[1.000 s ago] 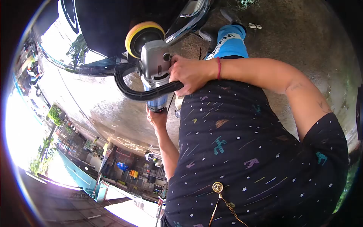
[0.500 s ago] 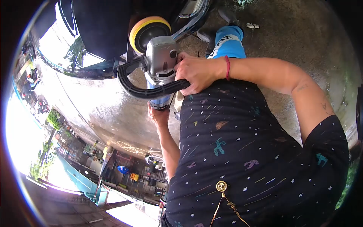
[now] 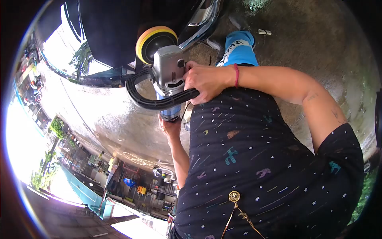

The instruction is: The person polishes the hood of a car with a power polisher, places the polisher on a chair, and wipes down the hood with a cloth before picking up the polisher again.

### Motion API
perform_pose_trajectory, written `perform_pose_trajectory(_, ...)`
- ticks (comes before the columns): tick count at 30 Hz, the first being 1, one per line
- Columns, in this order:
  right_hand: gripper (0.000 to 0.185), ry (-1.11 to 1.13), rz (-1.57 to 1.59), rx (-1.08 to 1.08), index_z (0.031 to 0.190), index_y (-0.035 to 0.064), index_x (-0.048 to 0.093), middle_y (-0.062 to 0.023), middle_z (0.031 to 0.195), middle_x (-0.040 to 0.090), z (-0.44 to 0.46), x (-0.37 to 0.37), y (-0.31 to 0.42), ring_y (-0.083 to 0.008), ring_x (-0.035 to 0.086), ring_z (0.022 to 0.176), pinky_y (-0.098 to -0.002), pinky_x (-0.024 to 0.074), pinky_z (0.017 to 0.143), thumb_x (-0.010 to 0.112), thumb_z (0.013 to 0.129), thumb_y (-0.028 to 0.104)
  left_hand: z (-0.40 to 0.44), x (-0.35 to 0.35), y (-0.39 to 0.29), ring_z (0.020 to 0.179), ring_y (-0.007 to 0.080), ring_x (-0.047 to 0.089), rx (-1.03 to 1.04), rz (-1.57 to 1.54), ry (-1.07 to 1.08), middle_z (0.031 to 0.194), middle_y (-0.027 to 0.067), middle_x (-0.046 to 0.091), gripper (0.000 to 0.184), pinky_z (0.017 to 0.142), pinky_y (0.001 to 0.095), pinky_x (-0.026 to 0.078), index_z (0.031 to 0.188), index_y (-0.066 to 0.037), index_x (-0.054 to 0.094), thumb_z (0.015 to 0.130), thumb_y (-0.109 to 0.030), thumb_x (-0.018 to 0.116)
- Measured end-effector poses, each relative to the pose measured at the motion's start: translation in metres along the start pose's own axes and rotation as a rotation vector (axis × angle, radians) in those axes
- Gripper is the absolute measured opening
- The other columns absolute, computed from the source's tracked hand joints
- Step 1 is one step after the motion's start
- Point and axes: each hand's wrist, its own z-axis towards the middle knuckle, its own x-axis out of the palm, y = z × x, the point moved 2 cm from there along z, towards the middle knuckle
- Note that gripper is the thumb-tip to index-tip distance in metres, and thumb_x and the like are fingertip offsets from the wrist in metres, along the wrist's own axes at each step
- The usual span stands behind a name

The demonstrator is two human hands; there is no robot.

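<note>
A grey and blue polisher (image 3: 169, 65) with a yellow-orange foam pad (image 3: 144, 42) is held between my hands. My right hand (image 3: 207, 81), a red band at its wrist, is closed at the near end of the black loop handle (image 3: 157, 102). Lower down, my left hand (image 3: 171, 126) is wrapped around the rear of the tool's body, its fingers partly hidden. The pad lies beside the dark, glossy car body (image 3: 105, 30); whether they touch, I cannot tell.
A chrome-edged lamp (image 3: 202, 15) sits on the car at the top. A small white object (image 3: 264, 32) lies on the wet-looking concrete floor (image 3: 296, 38). Cluttered shelves (image 3: 153, 193) and a coiled pale hose or cord (image 3: 145, 159) appear at lower left.
The polisher and both hands appear slightly lower in the view. The car and floor have shifted down a little as well. Both hands keep their hold.
</note>
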Motion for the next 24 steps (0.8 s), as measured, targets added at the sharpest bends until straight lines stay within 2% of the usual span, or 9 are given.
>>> perform_pose_trajectory(5,0.023,-0.089,-0.021,0.005,0.064,0.0056,0.061,-0.0114,0.064,0.056,-0.027,-0.035,-0.014,-0.0310,0.058,0.076,-0.0451,0.0364,0.089,0.070,0.074,0.024,0.015,0.015,-0.033,0.111,0.0478,0.059,0.015,0.102,-0.016,0.129,0.0225,0.058,0.071,0.092,0.0545,0.048,0.127,-0.003,0.056,0.065,-0.027,0.082)
perform_pose_trajectory(7,0.023,-0.081,-0.004,0.026,0.064,0.0053,0.060,-0.0117,0.064,0.055,-0.032,-0.050,-0.012,-0.0313,0.058,0.076,-0.0445,0.0366,0.088,0.070,0.074,0.024,0.020,0.008,-0.061,0.107,0.0477,0.059,0.037,0.055,-0.021,0.125,0.0214,0.059,0.065,0.088,0.0553,0.049,0.121,-0.003,0.058,0.066,-0.028,0.082)
perform_pose_trajectory(9,0.032,-0.006,-0.034,0.076,0.072,0.0015,0.067,-0.0160,0.072,0.064,-0.034,-0.059,-0.013,-0.0354,0.062,0.080,-0.0451,0.0387,0.093,0.067,0.078,0.033,0.022,0.006,-0.074,0.105,0.0475,0.060,0.040,0.036,0.014,0.119,0.0209,0.060,0.060,0.086,0.0552,0.049,0.115,-0.002,0.059,0.066,-0.027,0.082)
perform_pose_trajectory(10,0.032,-0.005,-0.036,0.074,0.072,0.0015,0.067,-0.0160,0.072,0.064,-0.034,-0.059,-0.010,-0.0354,0.062,0.080,-0.0451,0.0387,0.093,0.067,0.078,0.033,0.021,0.005,-0.077,0.102,0.0476,0.060,0.058,0.039,-0.013,0.113,0.0204,0.059,0.057,0.084,0.0552,0.049,0.113,-0.003,0.059,0.066,-0.025,0.082)
perform_pose_trajectory(13,0.033,-0.019,-0.023,0.045,0.073,0.0016,0.067,-0.0162,0.072,0.063,-0.025,-0.041,-0.014,-0.0348,0.062,0.081,-0.0453,0.0380,0.094,0.067,0.078,0.034,0.015,0.010,-0.051,0.103,0.0479,0.060,0.049,0.056,-0.030,0.115,0.0210,0.060,0.060,0.085,0.0550,0.049,0.116,-0.002,0.059,0.066,-0.024,0.082)
perform_pose_trajectory(14,0.027,-0.024,0.001,0.014,0.069,0.0043,0.066,-0.0140,0.069,0.061,-0.021,-0.031,-0.016,-0.0327,0.061,0.079,-0.0451,0.0372,0.092,0.068,0.077,0.030,0.012,0.013,-0.036,0.109,0.0476,0.059,-0.016,0.068,0.007,0.122,0.0228,0.060,0.067,0.091,0.0537,0.049,0.123,-0.001,0.059,0.064,-0.024,0.083)
perform_pose_trajectory(15,0.022,-0.032,0.027,-0.017,0.066,0.0071,0.064,-0.0118,0.067,0.060,-0.017,-0.022,-0.018,-0.0305,0.060,0.077,-0.0449,0.0363,0.089,0.070,0.076,0.026,0.007,0.018,-0.022,0.109,0.0476,0.059,-0.013,0.073,0.006,0.122,0.0228,0.060,0.067,0.091,0.0537,0.049,0.123,-0.001,0.059,0.064,-0.024,0.083)
perform_pose_trajectory(18,0.022,-0.045,0.028,-0.040,0.066,0.0076,0.065,-0.0114,0.069,0.061,-0.008,-0.011,-0.026,-0.0301,0.060,0.078,-0.0445,0.0359,0.090,0.069,0.077,0.026,-0.003,0.019,-0.006,0.120,0.0465,0.056,-0.067,0.019,0.002,0.134,0.0266,0.056,0.079,0.101,0.0504,0.047,0.134,-0.002,0.056,0.063,-0.025,0.083)
perform_pose_trajectory(24,0.021,-0.027,0.034,-0.011,0.064,0.0079,0.062,-0.0113,0.067,0.059,-0.024,-0.050,-0.018,-0.0307,0.059,0.077,-0.0435,0.0356,0.090,0.069,0.075,0.025,0.008,0.015,-0.053,0.112,0.0482,0.058,-0.027,0.025,0.029,0.127,0.0241,0.059,0.065,0.093,0.0541,0.048,0.122,-0.001,0.058,0.066,-0.025,0.080)
